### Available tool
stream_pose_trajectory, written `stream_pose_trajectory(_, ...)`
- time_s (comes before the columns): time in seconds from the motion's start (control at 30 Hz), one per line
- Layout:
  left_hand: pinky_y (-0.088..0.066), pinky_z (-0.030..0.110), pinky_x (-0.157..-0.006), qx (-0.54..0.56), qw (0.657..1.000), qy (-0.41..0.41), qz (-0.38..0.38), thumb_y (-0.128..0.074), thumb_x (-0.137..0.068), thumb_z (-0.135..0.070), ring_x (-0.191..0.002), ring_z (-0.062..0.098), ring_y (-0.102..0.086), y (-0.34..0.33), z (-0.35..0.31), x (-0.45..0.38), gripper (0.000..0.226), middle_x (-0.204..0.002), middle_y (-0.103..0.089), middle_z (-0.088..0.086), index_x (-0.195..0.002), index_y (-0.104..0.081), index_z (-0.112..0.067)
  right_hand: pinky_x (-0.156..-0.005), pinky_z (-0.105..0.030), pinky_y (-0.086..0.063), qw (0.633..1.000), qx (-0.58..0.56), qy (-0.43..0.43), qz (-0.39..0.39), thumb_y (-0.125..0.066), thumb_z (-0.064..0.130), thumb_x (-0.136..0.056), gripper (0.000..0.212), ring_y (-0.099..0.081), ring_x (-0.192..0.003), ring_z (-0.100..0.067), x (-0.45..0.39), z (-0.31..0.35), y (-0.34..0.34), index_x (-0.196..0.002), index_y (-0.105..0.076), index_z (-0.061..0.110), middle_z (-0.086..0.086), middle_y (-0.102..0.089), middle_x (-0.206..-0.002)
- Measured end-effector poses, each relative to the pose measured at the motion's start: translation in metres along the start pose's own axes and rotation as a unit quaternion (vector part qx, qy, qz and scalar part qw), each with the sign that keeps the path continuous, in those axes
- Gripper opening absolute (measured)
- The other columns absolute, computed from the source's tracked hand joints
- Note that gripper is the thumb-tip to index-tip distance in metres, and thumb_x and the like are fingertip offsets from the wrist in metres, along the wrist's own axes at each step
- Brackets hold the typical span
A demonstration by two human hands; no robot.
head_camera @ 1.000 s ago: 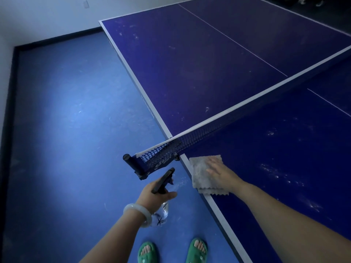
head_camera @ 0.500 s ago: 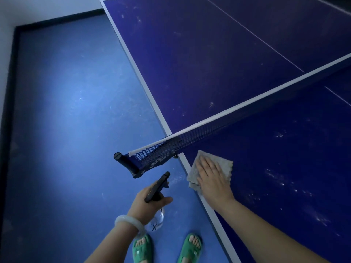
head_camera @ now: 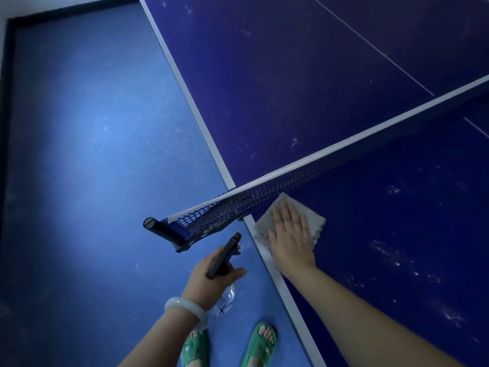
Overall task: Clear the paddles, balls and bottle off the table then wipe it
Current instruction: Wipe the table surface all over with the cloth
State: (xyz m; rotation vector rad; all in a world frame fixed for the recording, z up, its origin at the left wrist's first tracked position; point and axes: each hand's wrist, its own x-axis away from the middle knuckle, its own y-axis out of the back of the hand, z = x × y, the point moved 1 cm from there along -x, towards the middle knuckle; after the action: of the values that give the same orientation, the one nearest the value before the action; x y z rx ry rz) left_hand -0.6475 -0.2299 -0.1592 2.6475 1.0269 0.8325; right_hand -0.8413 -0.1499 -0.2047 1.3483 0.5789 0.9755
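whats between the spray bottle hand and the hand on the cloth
In the head view, the table's white edge stripe and a strip of blue floor separate the left hand gripping the spray bottle from the right hand pressing the cloth.

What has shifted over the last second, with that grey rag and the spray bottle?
The right hand, flat on the grey cloth, has pushed it along the dark blue table edge up against the net, turning it slightly. The left hand grips the clear spray bottle beside the table as before.
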Motion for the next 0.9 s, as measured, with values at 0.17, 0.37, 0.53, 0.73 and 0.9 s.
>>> stream_pose_trajectory(0.17,-0.044,0.012,-0.06,0.003,1.0,0.004,0.001,-0.079,-0.08,-0.025,-0.061,0.0,-0.061,0.004,0.005,0.0,0.031,-0.068,-0.066,-0.012,-0.104,-0.064,-0.039,-0.123,-0.041,-0.002,0.994,0.009,-0.105,0.017,-0.017,0.036,-0.105,0.059,-0.006,-0.15,-0.024,-0.061,-0.076,0.029,-0.156,-0.001,0.012,-0.011,-0.001,-0.164)
stream_pose_trajectory(0.37,-0.045,0.013,-0.061,0.024,1.0,0.014,-0.005,-0.08,-0.08,-0.021,-0.061,0.004,-0.06,0.003,0.009,0.002,0.035,-0.069,-0.067,-0.001,-0.107,-0.064,-0.037,-0.122,-0.042,0.008,0.973,-0.05,-0.223,0.026,-0.016,0.037,-0.105,0.059,0.006,-0.151,-0.023,-0.074,-0.043,0.031,-0.156,0.005,0.015,-0.006,0.009,-0.164)
stream_pose_trajectory(0.53,-0.043,0.013,-0.062,-0.012,1.0,0.014,0.015,-0.079,-0.081,-0.026,-0.065,0.004,-0.062,0.001,0.006,0.001,0.034,-0.071,-0.067,-0.001,-0.108,-0.063,-0.038,-0.122,-0.042,0.007,0.999,0.004,0.033,0.02,-0.019,0.043,-0.105,0.062,0.011,-0.151,-0.023,-0.018,0.033,-0.004,-0.156,0.003,0.016,-0.005,0.01,-0.163)
stream_pose_trajectory(0.73,-0.044,0.012,-0.061,-0.028,0.999,0.003,0.02,-0.079,-0.081,-0.023,-0.06,-0.001,-0.059,0.007,0.005,-0.003,0.032,-0.069,-0.066,-0.004,-0.108,-0.064,-0.032,-0.122,-0.045,-0.001,0.987,-0.008,-0.161,0.01,-0.019,0.04,-0.104,0.061,-0.004,-0.15,-0.026,-0.053,-0.059,0.026,-0.156,-0.002,0.013,-0.011,0.0,-0.164)
stream_pose_trajectory(0.9,-0.046,0.015,-0.063,-0.035,0.999,0.002,0.025,-0.078,-0.082,-0.025,-0.063,0.003,-0.061,0.01,0.006,-0.001,0.032,-0.077,-0.07,0.001,-0.109,-0.064,-0.031,-0.122,-0.048,0.004,0.984,-0.01,-0.179,-0.018,-0.018,0.041,-0.104,0.062,0.004,-0.151,-0.029,-0.031,0.003,0.01,-0.157,-0.003,0.013,-0.012,0.004,-0.164)
